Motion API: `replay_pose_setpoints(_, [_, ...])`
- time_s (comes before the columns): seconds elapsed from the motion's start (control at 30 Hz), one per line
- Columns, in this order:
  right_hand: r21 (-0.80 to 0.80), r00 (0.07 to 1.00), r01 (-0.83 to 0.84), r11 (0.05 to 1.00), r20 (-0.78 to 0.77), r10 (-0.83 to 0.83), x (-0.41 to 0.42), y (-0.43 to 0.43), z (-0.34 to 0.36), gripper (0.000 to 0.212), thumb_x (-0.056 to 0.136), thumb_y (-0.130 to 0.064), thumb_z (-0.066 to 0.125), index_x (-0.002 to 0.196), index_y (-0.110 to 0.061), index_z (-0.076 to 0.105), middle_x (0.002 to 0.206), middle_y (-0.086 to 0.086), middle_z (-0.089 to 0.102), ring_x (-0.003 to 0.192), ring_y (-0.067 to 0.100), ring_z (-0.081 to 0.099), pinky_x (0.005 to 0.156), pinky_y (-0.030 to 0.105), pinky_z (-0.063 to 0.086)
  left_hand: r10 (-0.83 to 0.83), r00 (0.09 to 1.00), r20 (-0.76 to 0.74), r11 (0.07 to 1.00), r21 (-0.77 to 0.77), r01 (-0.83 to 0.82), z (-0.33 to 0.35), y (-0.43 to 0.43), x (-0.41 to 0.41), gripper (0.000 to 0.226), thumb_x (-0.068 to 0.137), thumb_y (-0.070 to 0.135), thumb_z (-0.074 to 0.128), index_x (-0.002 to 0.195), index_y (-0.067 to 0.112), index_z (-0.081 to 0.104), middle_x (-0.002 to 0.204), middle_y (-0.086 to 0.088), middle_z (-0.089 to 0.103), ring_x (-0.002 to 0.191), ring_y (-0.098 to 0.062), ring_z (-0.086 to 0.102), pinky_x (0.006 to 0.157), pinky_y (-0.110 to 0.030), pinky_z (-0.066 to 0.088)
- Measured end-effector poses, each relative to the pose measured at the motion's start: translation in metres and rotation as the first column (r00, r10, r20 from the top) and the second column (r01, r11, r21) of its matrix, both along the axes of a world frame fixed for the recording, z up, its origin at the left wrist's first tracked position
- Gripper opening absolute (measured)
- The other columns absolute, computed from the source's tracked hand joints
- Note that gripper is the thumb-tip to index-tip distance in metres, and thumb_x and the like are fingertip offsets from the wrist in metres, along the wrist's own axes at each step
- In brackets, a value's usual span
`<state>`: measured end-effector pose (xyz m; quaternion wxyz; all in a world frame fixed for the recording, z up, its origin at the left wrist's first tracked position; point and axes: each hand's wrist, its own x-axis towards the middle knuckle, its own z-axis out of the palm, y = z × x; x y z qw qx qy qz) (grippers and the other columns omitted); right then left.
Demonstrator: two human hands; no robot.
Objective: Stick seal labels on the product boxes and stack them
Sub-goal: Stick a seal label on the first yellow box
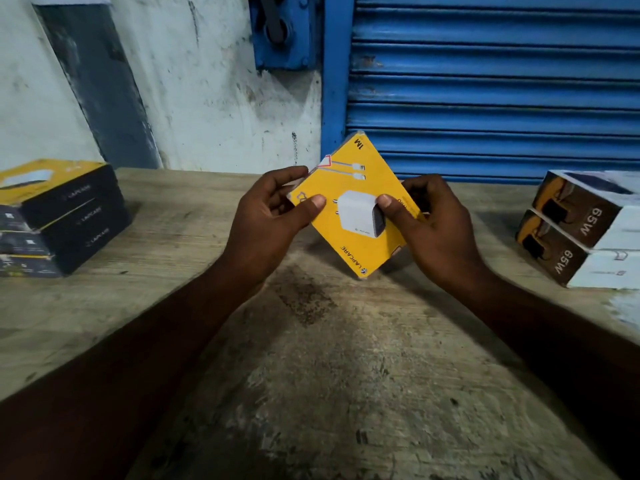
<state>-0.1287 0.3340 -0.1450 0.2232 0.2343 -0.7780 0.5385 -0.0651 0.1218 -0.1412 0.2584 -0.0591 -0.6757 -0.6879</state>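
Observation:
A yellow product box (356, 174) printed with a white charger and cables is held above the table, turned like a diamond with its yellow face toward me. My left hand (273, 216) grips its left edge, thumb on the front. My right hand (429, 220) grips the right edge, thumb on the printed charger. A small round seal sits at the box's lower corner. A stack of three dark and yellow boxes (65, 216) stands at the left. Two boxes marked 65W (581, 230) are stacked at the right.
The worn wooden table (329, 358) stretches from me to a stained white wall (207, 81). A blue roller shutter (485, 81) closes off the back right, with a blue metal housing (284, 29) beside it.

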Motion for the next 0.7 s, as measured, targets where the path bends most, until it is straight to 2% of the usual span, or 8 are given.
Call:
replay_pose_setpoints(0.1, [0.013, 1.0, 0.002, 1.0, -0.002, -0.001, 0.002, -0.003, -0.002, 0.026, 0.091, -0.037, 0.074, 0.106, -0.021, 0.06, 0.102, -0.012, 0.068, 0.09, -0.004, 0.063, 0.074, 0.016, 0.05, 0.056, 0.996, -0.072, 0.998, -0.005, -0.056, 0.003, 0.002, 0.002, 0.039, 0.083, 0.014, 0.078, 0.118, 0.019, 0.062, 0.107, -0.005, 0.073, 0.1, -0.019, 0.07, 0.089, -0.042, 0.058])
replay_pose_setpoints(0.2, [0.03, 0.999, -0.011, 0.999, -0.042, 0.013, 0.007, -0.007, -0.003, 0.024, 0.088, -0.028, 0.078, 0.103, -0.023, 0.06, 0.101, -0.013, 0.067, 0.09, 0.0, 0.065, 0.081, 0.028, 0.055, 0.116, 0.978, -0.172, 0.989, -0.073, -0.13, 0.007, 0.005, 0.006, 0.037, 0.083, 0.019, 0.076, 0.116, 0.022, 0.061, 0.107, -0.002, 0.072, 0.1, -0.017, 0.069, 0.09, -0.037, 0.057])
replay_pose_setpoints(0.3, [0.03, 0.994, -0.026, 0.999, -0.104, 0.029, 0.014, -0.01, -0.002, 0.03, 0.087, -0.023, 0.079, 0.107, -0.023, 0.057, 0.101, -0.016, 0.066, 0.091, -0.004, 0.064, 0.085, 0.026, 0.054, 0.106, 0.967, -0.234, 0.975, -0.165, -0.146, 0.009, 0.008, 0.01, 0.038, 0.088, 0.014, 0.074, 0.123, 0.018, 0.058, 0.114, -0.008, 0.069, 0.106, -0.021, 0.067, 0.086, -0.029, 0.057])
replay_pose_setpoints(0.4, [-0.011, 0.985, -0.023, 1.0, -0.173, 0.021, 0.018, -0.01, 0.002, 0.045, 0.085, -0.033, 0.078, 0.121, -0.022, 0.053, 0.115, -0.007, 0.063, 0.106, 0.002, 0.061, 0.087, 0.023, 0.052, 0.055, 0.969, -0.241, 0.975, -0.196, -0.104, 0.011, 0.01, 0.012, 0.039, 0.091, 0.008, 0.071, 0.126, 0.015, 0.055, 0.117, -0.008, 0.067, 0.108, -0.019, 0.067, 0.081, -0.024, 0.056])
replay_pose_setpoints(0.5, [0.039, 0.947, -0.019, 0.999, -0.32, 0.03, 0.022, -0.008, 0.01, 0.052, 0.086, -0.032, 0.078, 0.13, -0.014, 0.055, 0.13, -0.001, 0.054, 0.12, 0.008, 0.055, 0.095, 0.024, 0.049, 0.018, 0.966, -0.258, 0.976, -0.204, -0.073, 0.011, 0.012, 0.014, 0.041, 0.089, 0.007, 0.07, 0.126, 0.016, 0.055, 0.119, -0.007, 0.066, 0.111, -0.017, 0.066, 0.084, -0.026, 0.056])
replay_pose_setpoints(0.57, [0.085, 0.904, -0.037, 0.996, -0.422, 0.07, 0.024, -0.007, 0.014, 0.042, 0.088, -0.026, 0.078, 0.123, -0.008, 0.063, 0.131, 0.007, 0.054, 0.125, 0.016, 0.053, 0.099, 0.027, 0.048, 0.0, 0.962, -0.272, 0.974, -0.218, -0.062, 0.01, 0.014, 0.015, 0.042, 0.087, 0.008, 0.07, 0.124, 0.019, 0.055, 0.122, -0.007, 0.065, 0.114, -0.019, 0.065, 0.088, -0.031, 0.057])
replay_pose_setpoints(0.7, [0.128, 0.87, -0.066, 0.99, -0.478, 0.12, 0.027, -0.008, 0.015, 0.032, 0.088, -0.022, 0.078, 0.115, -0.006, 0.071, 0.13, 0.013, 0.056, 0.126, 0.024, 0.054, 0.098, 0.038, 0.051, 0.007, 0.945, -0.327, 0.953, -0.284, -0.105, 0.008, 0.018, 0.018, 0.046, 0.085, 0.008, 0.072, 0.12, 0.03, 0.055, 0.12, 0.002, 0.064, 0.117, -0.019, 0.064, 0.096, -0.042, 0.056])
